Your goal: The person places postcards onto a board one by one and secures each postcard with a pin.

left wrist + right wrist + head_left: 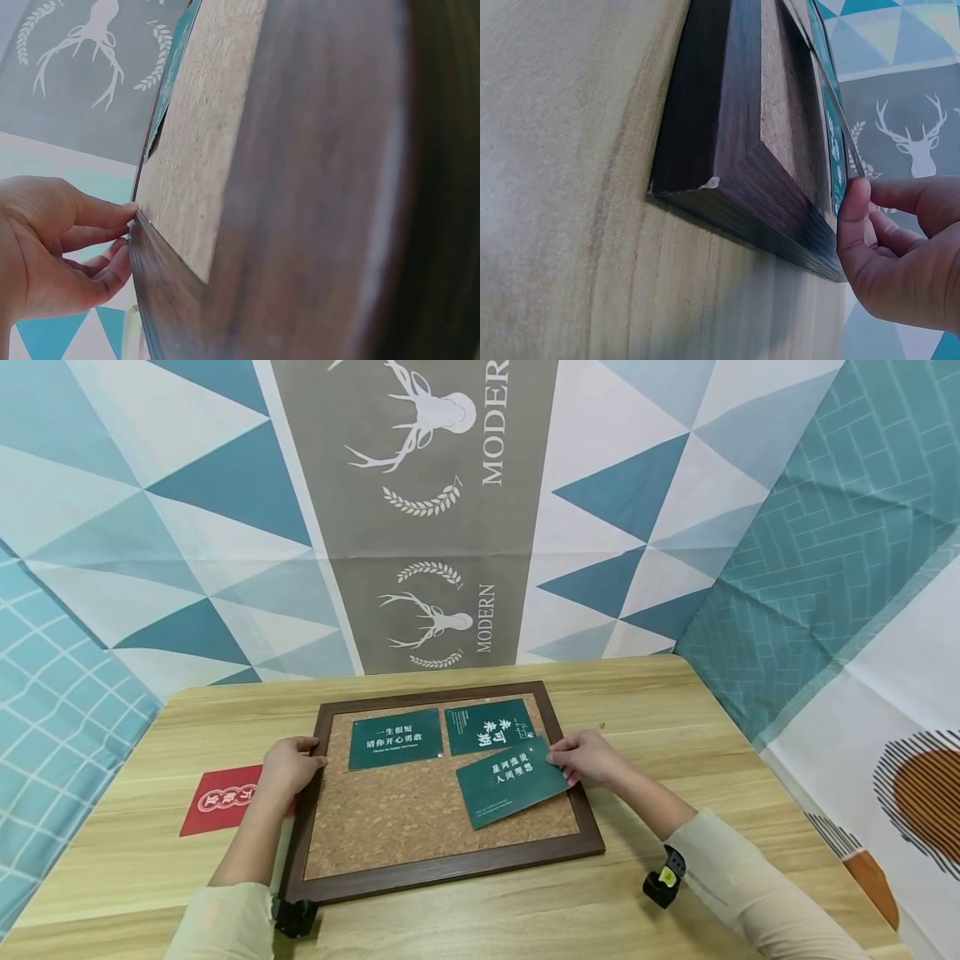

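A corkboard (375,827) with a dark wooden frame lies on the table, slightly turned. My left hand (285,770) grips its left edge, thumb and fingers on the frame (169,289) in the left wrist view. My right hand (594,757) pinches the right end of a green card (502,789) printed with white Chinese characters. That card lies tilted over the right half of the board; the right wrist view shows its near side raised off the cork (784,97). Two more green cards, one at upper left (397,750) and one at upper right (468,718), lie flat on the cork.
A red card (221,797) with white print lies on the wooden table (450,918) left of the board, partly behind my left forearm. Patterned cloth (442,527) hangs behind the table and along both sides. Each wrist wears a small black camera (662,887).
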Demonstrator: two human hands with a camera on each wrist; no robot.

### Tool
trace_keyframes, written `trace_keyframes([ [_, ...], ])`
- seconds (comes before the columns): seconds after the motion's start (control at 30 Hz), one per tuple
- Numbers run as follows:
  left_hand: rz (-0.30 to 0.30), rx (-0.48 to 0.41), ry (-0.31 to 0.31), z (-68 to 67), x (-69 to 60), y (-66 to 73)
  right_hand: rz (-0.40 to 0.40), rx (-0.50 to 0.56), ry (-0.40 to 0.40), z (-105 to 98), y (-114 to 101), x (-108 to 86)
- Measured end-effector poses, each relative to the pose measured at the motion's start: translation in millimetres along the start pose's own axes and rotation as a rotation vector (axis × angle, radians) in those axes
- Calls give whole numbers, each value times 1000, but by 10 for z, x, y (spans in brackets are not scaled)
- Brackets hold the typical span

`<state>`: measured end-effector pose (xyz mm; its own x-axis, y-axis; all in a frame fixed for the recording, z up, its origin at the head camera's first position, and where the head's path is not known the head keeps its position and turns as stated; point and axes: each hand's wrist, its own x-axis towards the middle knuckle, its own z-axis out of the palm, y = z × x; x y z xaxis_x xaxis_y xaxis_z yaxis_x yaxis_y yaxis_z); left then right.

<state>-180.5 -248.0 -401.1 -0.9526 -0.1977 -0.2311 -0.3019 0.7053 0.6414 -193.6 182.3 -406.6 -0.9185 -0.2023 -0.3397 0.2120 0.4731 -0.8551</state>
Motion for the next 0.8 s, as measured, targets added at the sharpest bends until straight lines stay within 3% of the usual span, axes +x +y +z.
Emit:
trace_keyframes([
  [0.47,-6,8,-4,7,-9,-29,59,53,-94,44,16,-12],
  [0.8,5,18,-8,7,-18,-41,50,-5,-71,101,-5,-33],
])
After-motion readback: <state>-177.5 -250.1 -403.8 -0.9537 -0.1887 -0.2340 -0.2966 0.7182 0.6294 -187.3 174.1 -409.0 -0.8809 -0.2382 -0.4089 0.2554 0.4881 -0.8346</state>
